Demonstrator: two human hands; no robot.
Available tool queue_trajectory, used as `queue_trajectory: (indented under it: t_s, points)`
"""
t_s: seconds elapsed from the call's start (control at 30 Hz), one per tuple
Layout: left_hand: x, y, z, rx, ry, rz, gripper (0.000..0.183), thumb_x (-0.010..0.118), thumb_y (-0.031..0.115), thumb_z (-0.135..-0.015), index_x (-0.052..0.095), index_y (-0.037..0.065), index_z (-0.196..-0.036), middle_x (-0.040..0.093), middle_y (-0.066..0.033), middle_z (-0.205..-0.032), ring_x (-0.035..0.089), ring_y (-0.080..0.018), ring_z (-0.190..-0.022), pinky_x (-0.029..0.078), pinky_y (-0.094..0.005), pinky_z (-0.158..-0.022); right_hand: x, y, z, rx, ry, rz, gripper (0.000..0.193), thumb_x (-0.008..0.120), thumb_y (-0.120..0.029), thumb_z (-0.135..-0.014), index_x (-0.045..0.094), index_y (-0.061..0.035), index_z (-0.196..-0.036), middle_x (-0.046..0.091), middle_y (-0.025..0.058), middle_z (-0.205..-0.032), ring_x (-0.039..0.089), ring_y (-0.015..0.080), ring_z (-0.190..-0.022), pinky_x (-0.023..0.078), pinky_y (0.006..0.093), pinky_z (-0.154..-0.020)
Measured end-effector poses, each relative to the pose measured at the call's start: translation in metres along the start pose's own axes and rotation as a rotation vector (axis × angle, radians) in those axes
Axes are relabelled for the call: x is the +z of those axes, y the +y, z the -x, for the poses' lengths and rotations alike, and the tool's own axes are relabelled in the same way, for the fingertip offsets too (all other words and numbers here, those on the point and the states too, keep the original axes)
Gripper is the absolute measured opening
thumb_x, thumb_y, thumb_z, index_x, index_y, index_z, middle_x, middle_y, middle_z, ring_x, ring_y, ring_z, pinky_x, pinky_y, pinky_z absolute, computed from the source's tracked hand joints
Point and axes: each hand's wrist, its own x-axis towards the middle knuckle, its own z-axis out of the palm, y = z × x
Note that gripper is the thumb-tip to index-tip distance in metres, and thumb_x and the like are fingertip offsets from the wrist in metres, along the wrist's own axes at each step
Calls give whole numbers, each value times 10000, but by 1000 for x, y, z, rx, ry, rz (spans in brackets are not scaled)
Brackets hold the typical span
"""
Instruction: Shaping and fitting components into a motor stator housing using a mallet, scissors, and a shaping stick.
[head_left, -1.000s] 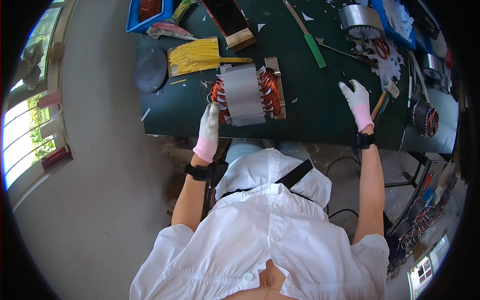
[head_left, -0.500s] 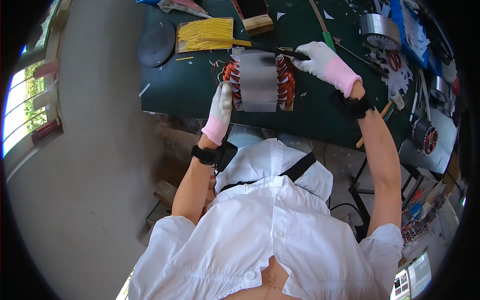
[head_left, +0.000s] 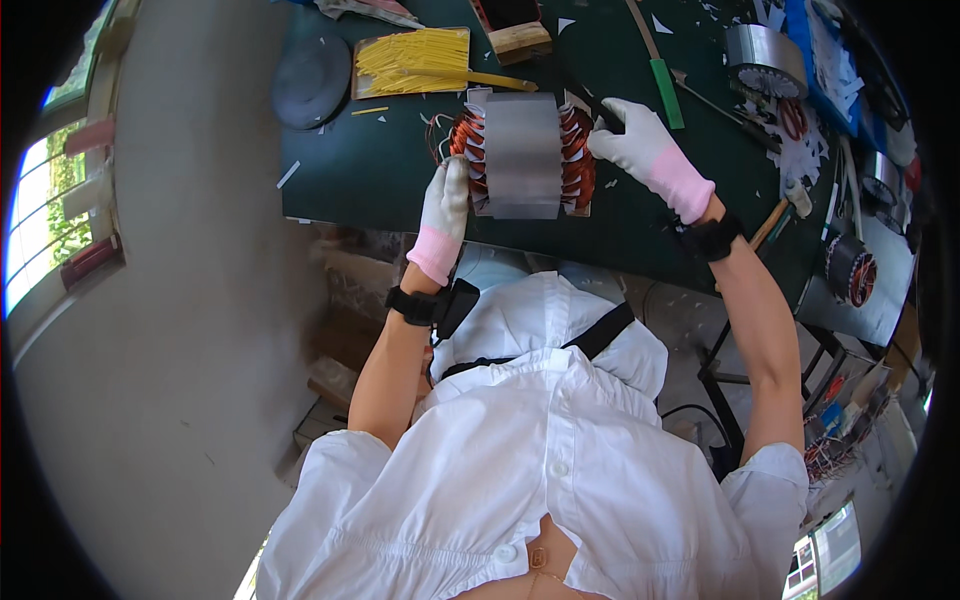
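Note:
A motor stator (head_left: 523, 155) with a grey metal core lies on the table in front of me. Orange-red copper windings (head_left: 577, 160) with white insulation pieces bulge from both ends. My left hand (head_left: 446, 197), in a white and pink glove, grips its left end, fingers together against the coils. My right hand (head_left: 637, 145), gloved alike, is closed around a dark-handled tool (head_left: 612, 118) just beyond the stator's right end. The tool's dark, slim part slants away to the far left; its tip is hard to make out against the table.
Yellow strips (head_left: 410, 60) fill a tray at the far left, beside a grey round disc (head_left: 312, 85). A wooden block (head_left: 520, 43) stands behind the stator. A green-handled tool (head_left: 666, 93) lies right of it. Another metal core (head_left: 766, 60) and paper scraps crowd the right side.
My right hand has drawn the dark tool slightly back from the stator's far side, and the tool now slants more steeply away. The left hand stays at the stator's left end.

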Motion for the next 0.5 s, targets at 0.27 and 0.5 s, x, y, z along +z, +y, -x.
queue_trajectory:
  t_s: [0.27,0.5]
  points:
    - [-5,-6,15,87,-214,-29,311,508,205,-925,468,19,-1172,545,-15,-969,481,-91,-877,402,-232,-810,-57,85,11,44,629,379,375,554,-329,-795,598,17,-934,618,226,-802,602,387,-809,456,403,-701]
    - [1,11,11,-25,-64,94,258,528,215,-931,555,-3,-1067,570,22,-878,494,-48,-761,430,-219,-715,-41,126,69,166,615,95,347,624,-317,-850,590,20,-928,583,66,-716,514,120,-650,415,297,-610]
